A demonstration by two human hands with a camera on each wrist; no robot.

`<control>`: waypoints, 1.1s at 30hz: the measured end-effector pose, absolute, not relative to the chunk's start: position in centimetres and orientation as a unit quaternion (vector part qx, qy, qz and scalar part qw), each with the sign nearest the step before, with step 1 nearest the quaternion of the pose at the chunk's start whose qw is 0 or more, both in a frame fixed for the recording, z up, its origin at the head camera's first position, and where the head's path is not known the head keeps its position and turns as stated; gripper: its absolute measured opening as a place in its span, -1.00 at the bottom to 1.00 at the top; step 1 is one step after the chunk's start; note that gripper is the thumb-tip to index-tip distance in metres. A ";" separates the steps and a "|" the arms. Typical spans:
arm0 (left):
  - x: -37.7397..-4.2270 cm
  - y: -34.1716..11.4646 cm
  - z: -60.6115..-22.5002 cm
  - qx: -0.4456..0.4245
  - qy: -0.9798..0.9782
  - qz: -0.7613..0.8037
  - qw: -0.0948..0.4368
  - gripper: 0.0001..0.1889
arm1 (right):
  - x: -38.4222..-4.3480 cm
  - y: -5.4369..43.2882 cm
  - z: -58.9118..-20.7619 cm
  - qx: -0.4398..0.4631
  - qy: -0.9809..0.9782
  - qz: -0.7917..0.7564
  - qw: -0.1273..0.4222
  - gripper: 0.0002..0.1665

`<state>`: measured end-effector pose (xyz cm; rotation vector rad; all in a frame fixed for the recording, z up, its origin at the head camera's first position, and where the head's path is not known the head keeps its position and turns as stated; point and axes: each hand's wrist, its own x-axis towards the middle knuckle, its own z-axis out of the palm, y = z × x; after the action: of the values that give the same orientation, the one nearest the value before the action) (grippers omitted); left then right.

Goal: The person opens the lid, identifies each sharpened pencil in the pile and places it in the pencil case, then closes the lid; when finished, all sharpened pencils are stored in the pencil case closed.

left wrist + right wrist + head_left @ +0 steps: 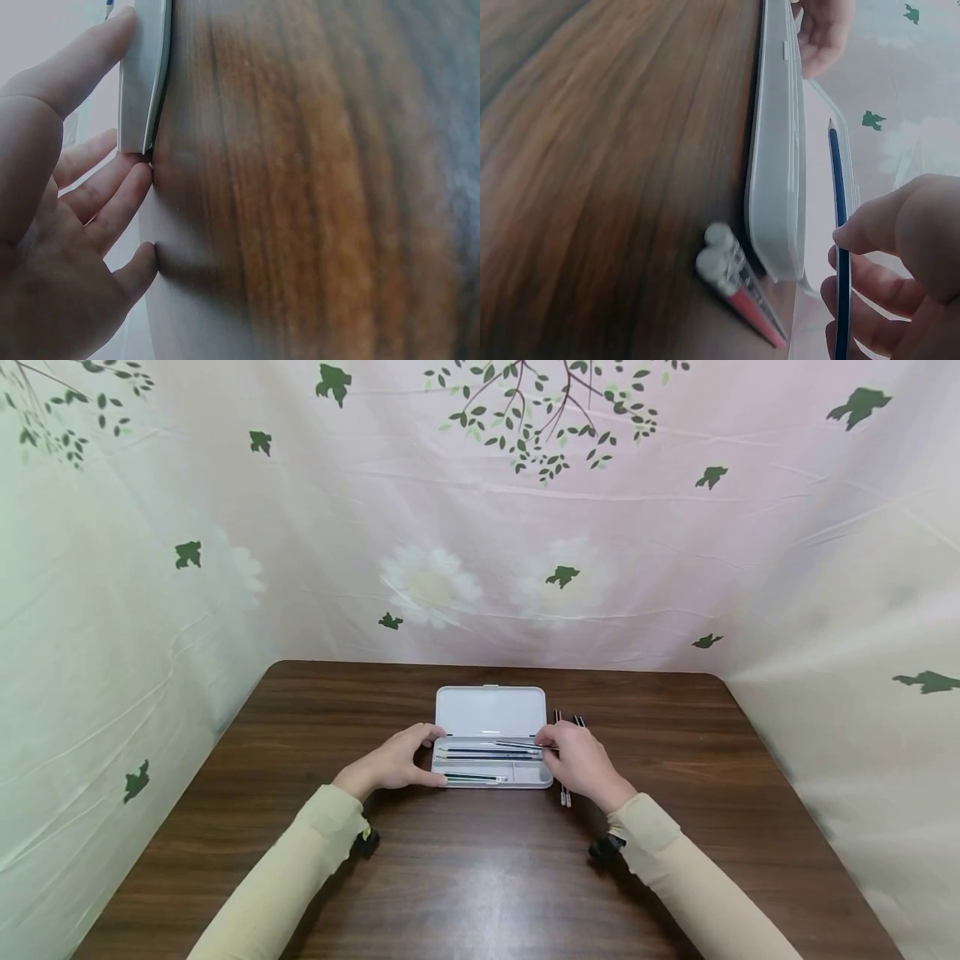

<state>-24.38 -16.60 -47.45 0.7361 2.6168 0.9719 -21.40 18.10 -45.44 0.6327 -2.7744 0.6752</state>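
A white pencil case lies on the table with its lid raised at the back. In the right wrist view, my right hand pinches a dark blue pencil between thumb and fingers. The head view has it over the case's right end, with the sharpened tip pointing left. Several dark pencils lie in the long back compartment, and more sit in the front one. At the left end my left hand spans the case, thumb against its front edge, fingers loosely extended by the back corner.
Just right of the case, pencils with pale ends lie on the brown wooden table, partly beneath my right hand. Another dark pencil end shows beyond it. A patterned cloth hangs behind the table and along both sides.
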 end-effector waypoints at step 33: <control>-24.7 -16.6 -47.5 0.259 0.903 0.319 0.126 -0.15 | -24.2 11.4 -47.0 0.270 -0.937 0.192 0.109 -0.64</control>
<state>-24.74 -16.60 -47.53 0.7553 2.6290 0.9305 -24.21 11.39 -46.98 0.7947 -2.7557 0.5641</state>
